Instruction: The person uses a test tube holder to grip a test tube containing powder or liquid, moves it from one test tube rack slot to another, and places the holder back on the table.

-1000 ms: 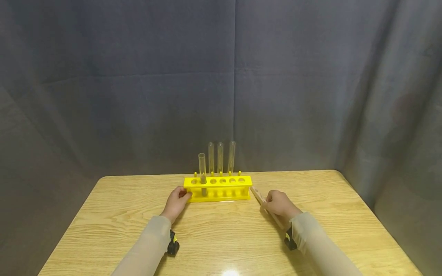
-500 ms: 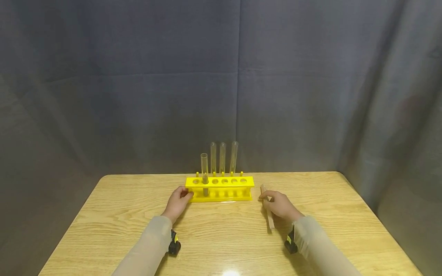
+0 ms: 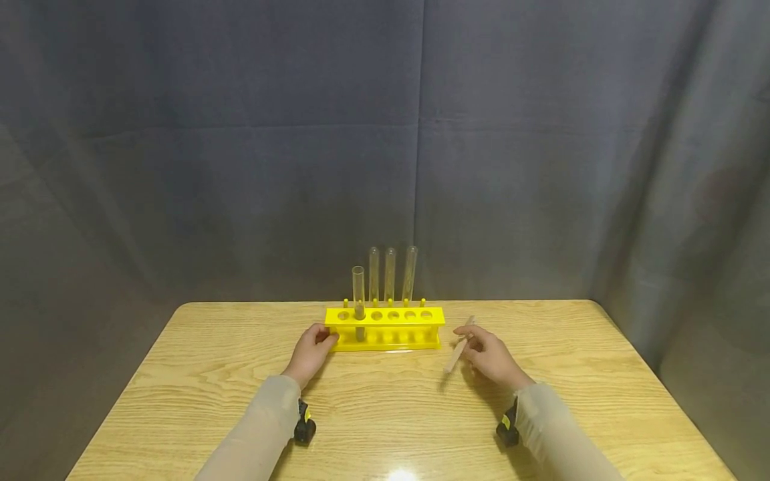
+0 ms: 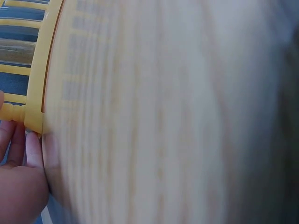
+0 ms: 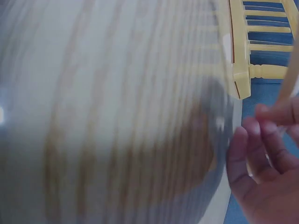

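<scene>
A yellow test tube rack (image 3: 385, 347) stands at the table's far side. My left hand (image 3: 308, 354) holds its left end, the fingers at the end post in the left wrist view. One clear test tube (image 3: 358, 284) stands mouth up in the second hole from the left; its lower part looks grey. Three more tubes (image 3: 391, 274) sit upside down on the back pegs. Right of the rack, my right hand (image 3: 490, 357) pinches a slim, pale, see-through tube (image 3: 456, 355), apparently another test tube. It slants, its near end pointing left.
Both hands work over a wood-grain table (image 3: 385, 401). A dark grey curtain (image 3: 301, 167) hangs behind it and at both sides. A black wrist camera (image 3: 305, 427) sits on the left cuff, another (image 3: 508, 427) on the right.
The tube in my right hand has swung round: its near end moved from lower right to lower left. My left hand stays at the rack's end. The whole view has shifted slightly.
</scene>
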A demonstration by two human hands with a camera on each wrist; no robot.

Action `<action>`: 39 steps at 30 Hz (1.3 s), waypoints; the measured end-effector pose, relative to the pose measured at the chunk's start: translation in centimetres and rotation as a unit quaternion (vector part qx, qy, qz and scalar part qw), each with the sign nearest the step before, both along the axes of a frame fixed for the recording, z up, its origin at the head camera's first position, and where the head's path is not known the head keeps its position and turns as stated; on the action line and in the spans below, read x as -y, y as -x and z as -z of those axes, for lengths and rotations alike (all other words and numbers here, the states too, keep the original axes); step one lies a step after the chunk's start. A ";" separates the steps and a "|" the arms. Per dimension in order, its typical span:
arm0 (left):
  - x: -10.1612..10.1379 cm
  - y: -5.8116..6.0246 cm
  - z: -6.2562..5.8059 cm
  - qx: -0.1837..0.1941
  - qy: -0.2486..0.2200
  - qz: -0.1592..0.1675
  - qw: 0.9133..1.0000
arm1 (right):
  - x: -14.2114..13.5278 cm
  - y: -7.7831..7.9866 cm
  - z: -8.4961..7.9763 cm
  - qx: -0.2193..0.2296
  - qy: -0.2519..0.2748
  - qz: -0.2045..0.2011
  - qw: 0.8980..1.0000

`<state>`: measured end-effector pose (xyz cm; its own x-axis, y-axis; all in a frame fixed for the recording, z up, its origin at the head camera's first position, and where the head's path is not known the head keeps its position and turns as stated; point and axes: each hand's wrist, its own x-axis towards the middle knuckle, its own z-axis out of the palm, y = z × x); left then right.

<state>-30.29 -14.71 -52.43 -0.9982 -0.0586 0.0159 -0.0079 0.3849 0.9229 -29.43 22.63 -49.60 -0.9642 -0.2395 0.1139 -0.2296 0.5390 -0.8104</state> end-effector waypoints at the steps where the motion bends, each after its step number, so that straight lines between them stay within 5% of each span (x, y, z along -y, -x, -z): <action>1: 0.0 0.0 0.0 -0.002 0.001 0.000 1.000 | -0.1 0.0 0.0 -0.012 -0.004 -0.001 1.000; 9: 0.0 0.0 -0.2 0.005 0.000 -0.003 1.000 | 0.1 -0.1 0.3 -0.123 -0.018 0.051 0.991; 16: 0.1 -0.2 -0.2 0.007 0.004 0.001 1.000 | 0.5 0.0 0.0 -0.256 -0.061 0.079 0.962; 25: 0.2 -0.1 0.1 0.012 0.001 0.002 1.000 | 0.5 -0.2 0.0 -0.224 0.015 0.094 0.970; 30: 0.1 -0.1 0.0 0.011 -0.001 0.002 1.000 | 0.8 -0.5 -0.4 -0.213 0.102 0.100 0.967; 33: 0.1 -0.1 0.0 0.010 0.000 0.003 1.000 | 1.2 -0.6 -1.0 -0.170 0.190 0.118 0.960; 39: 0.0 -0.1 -0.1 0.010 -0.003 0.002 1.000 | 2.0 -1.1 -2.9 -0.164 0.217 0.162 0.948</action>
